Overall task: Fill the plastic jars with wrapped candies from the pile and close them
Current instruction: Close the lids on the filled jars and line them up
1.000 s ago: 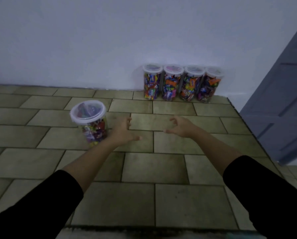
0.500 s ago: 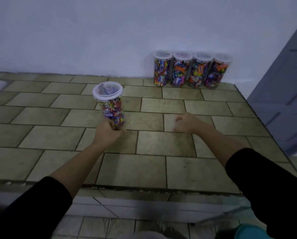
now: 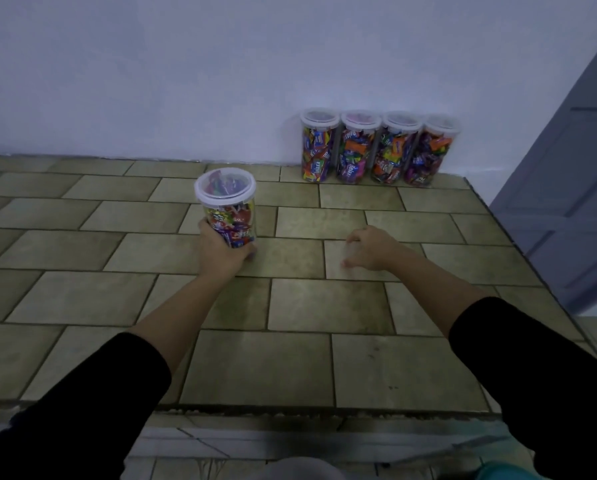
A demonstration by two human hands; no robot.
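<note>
A clear plastic jar [image 3: 228, 209] packed with wrapped candies, its white lid on, stands upright on the tiled counter [image 3: 324, 313]. My left hand [image 3: 221, 252] wraps around the jar's lower part. My right hand [image 3: 368, 249] rests palm down on the tiles to the jar's right, fingers loosely curled, holding nothing. Against the back wall several more lidded candy-filled jars [image 3: 376, 148] stand side by side in a row. No candy pile is in view.
The counter's front edge [image 3: 290, 408] runs across the bottom, with floor tiles below it. Its right edge drops off beside a blue-grey door [image 3: 567, 188]. A white wall backs the counter.
My left hand, which lay open next to the jar, has closed around it and carried it rightwards towards the middle. My right hand has dropped onto the tiles.
</note>
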